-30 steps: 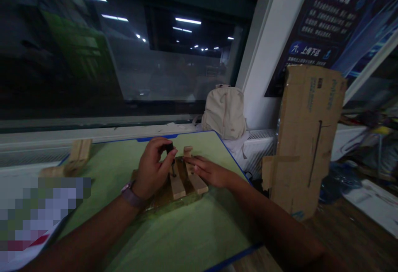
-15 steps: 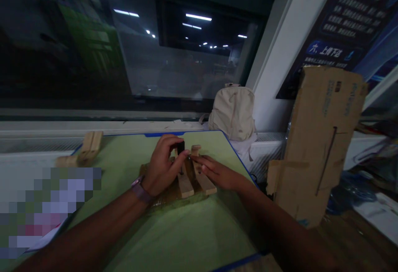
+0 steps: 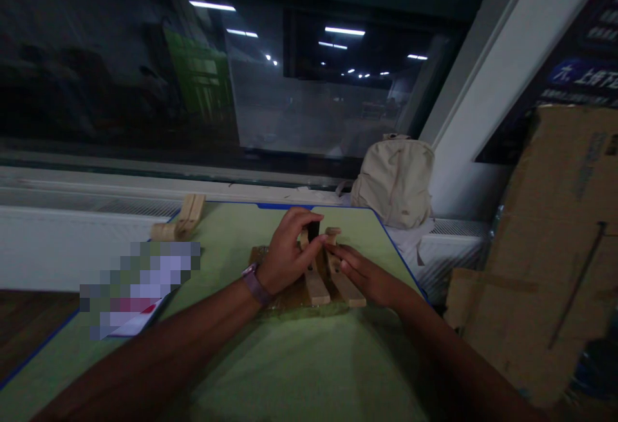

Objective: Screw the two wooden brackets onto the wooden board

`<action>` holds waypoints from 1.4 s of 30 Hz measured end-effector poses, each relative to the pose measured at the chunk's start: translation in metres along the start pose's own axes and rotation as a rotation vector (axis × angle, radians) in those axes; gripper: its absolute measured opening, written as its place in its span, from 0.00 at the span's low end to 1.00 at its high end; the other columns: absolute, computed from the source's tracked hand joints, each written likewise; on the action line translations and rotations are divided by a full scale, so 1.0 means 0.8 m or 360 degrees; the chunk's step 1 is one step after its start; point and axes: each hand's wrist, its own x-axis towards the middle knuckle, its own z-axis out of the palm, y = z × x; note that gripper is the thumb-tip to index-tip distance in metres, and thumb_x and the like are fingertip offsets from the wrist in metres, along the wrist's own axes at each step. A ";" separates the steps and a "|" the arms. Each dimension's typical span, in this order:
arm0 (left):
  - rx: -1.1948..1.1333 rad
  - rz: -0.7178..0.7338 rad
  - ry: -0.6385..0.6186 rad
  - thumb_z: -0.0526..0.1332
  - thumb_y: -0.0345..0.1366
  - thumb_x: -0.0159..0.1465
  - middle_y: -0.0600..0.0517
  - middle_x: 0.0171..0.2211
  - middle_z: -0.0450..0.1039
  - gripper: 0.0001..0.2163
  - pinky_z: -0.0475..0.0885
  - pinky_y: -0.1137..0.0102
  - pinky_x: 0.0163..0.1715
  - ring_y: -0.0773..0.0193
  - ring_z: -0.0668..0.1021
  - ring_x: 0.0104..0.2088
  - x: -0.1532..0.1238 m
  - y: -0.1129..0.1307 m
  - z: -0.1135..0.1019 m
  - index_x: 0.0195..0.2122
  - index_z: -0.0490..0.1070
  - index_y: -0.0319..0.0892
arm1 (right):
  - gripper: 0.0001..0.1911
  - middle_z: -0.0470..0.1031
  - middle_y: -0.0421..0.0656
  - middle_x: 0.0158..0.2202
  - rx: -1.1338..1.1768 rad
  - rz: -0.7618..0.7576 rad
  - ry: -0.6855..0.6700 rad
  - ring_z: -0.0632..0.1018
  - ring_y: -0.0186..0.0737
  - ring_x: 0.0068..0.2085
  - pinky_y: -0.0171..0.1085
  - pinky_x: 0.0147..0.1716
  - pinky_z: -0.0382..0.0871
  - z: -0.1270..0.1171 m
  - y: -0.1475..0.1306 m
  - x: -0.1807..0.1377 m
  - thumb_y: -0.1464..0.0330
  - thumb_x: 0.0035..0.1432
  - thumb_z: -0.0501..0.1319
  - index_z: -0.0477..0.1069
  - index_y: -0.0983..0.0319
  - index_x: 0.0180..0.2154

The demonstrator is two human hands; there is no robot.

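Note:
A small wooden assembly [image 3: 318, 287] of two pale slats on a brown base lies on the green mat [image 3: 290, 364]. My left hand [image 3: 287, 255], with a purple wristband, is closed in a pinch round a short dark tool handle [image 3: 313, 230] that stands upright over the left slat. My right hand [image 3: 364, 274] lies flat with fingers stretched out, pressing on the right slat [image 3: 345, 284]. A short upright wooden piece [image 3: 332, 235] shows just behind the fingers.
A second wooden piece [image 3: 183, 216] lies at the mat's far left corner. A blurred-out printed sheet [image 3: 140, 287] rests on the left. A beige backpack [image 3: 396, 181] sits on the sill by the window; a tall cardboard box [image 3: 545, 248] stands at right.
The view has swung left, so everything sits further right in the picture. My hands keep the same hold on the tool handle and the slat.

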 end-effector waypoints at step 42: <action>-0.0248 -0.0240 -0.0056 0.53 0.33 0.69 0.47 0.47 0.73 0.16 0.74 0.65 0.46 0.63 0.78 0.44 -0.005 -0.001 0.003 0.57 0.64 0.45 | 0.30 0.58 0.52 0.68 -0.0029 -0.0003 0.0028 0.59 0.47 0.68 0.54 0.67 0.49 0.003 0.004 0.002 0.53 0.71 0.43 0.55 0.60 0.67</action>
